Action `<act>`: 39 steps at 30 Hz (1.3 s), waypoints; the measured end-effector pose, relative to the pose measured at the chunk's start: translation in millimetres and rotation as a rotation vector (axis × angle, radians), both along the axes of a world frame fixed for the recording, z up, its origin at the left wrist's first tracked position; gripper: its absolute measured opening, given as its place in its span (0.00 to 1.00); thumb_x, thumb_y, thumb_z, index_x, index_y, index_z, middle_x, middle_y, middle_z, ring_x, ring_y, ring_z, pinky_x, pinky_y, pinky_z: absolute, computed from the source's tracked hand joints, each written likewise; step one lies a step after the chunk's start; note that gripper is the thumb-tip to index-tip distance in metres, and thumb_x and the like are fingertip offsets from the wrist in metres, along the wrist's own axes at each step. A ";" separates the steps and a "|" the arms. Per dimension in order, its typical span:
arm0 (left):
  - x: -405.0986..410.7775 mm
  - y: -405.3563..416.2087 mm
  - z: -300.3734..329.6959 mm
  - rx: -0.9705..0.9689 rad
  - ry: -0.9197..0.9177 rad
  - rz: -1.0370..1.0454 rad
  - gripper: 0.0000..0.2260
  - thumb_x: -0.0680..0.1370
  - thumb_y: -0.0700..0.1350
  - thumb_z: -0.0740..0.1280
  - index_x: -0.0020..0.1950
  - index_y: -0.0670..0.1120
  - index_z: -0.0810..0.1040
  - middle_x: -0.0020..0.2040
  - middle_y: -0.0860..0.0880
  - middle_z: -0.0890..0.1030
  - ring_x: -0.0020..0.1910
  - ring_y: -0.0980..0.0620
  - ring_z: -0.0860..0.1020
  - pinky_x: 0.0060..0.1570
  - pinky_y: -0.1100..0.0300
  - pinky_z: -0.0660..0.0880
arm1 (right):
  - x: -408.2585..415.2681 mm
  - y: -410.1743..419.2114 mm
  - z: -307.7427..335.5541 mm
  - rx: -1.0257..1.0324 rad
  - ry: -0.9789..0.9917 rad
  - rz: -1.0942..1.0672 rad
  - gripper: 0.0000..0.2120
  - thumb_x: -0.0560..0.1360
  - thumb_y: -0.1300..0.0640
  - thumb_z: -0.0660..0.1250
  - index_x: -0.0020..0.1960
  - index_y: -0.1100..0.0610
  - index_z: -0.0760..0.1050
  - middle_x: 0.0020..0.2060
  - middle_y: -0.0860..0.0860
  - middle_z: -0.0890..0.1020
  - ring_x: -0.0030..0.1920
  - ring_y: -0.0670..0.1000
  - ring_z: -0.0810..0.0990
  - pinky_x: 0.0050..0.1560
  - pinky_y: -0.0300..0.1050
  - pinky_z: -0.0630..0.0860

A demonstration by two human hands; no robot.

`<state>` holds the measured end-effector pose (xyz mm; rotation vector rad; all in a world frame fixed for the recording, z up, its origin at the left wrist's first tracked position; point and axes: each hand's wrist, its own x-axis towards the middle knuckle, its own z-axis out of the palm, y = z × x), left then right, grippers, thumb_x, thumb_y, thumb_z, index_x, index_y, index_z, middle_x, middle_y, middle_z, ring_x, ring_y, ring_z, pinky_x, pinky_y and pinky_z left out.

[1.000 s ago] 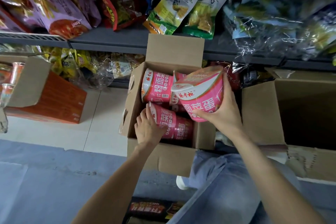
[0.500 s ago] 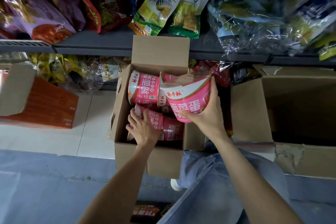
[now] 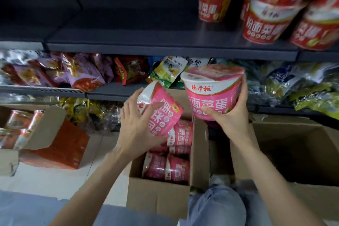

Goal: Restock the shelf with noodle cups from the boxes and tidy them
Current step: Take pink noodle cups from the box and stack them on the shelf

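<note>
My right hand (image 3: 229,115) grips an upright pink noodle cup (image 3: 212,91) from below, raised above the open cardboard box (image 3: 159,196). My left hand (image 3: 135,124) holds a second pink noodle cup (image 3: 161,112), tilted on its side, just above the box. Several more pink cups (image 3: 174,169) lie inside the box. Higher up, the dark shelf (image 3: 146,38) carries stacked red noodle cups (image 3: 266,22) at its right end; its left and middle part is bare.
Snack bags (image 3: 82,73) fill the lower shelf behind my hands. An orange box (image 3: 60,145) with cups lies on the floor at left. A large open cardboard box (image 3: 297,145) stands at right. My knee in jeans (image 3: 216,207) is beside the box.
My left hand has lifted a second cup out of the box. Both hands and cups rose, and my view tilted up to show the upper shelf with red cups.
</note>
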<state>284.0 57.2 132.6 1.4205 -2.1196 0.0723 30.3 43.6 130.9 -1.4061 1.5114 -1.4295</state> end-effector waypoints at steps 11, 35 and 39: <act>-1.4 -115.0 112.5 -0.575 -0.290 -0.170 0.28 0.66 0.58 0.74 0.63 0.53 0.70 0.70 0.40 0.59 0.70 0.39 0.60 0.69 0.33 0.49 | 6.0 -170.3 70.6 -0.240 0.122 -0.222 0.60 0.64 0.49 0.79 0.77 0.49 0.37 0.75 0.57 0.54 0.75 0.56 0.54 0.73 0.61 0.55; -161.4 -253.5 134.5 -0.471 0.154 -0.298 0.25 0.71 0.40 0.71 0.68 0.48 0.71 0.76 0.43 0.58 0.76 0.43 0.52 0.69 0.37 0.61 | -48.3 -185.7 126.4 -0.303 0.516 -0.110 0.35 0.78 0.62 0.62 0.77 0.42 0.49 0.77 0.50 0.50 0.70 0.43 0.62 0.61 0.39 0.72; -158.6 -255.4 117.5 -0.121 0.359 -0.059 0.29 0.75 0.47 0.66 0.74 0.51 0.60 0.73 0.51 0.64 0.72 0.51 0.62 0.70 0.33 0.49 | -51.5 -194.7 120.9 -0.295 0.625 -0.142 0.37 0.79 0.60 0.62 0.77 0.43 0.44 0.77 0.52 0.48 0.73 0.53 0.60 0.62 0.49 0.75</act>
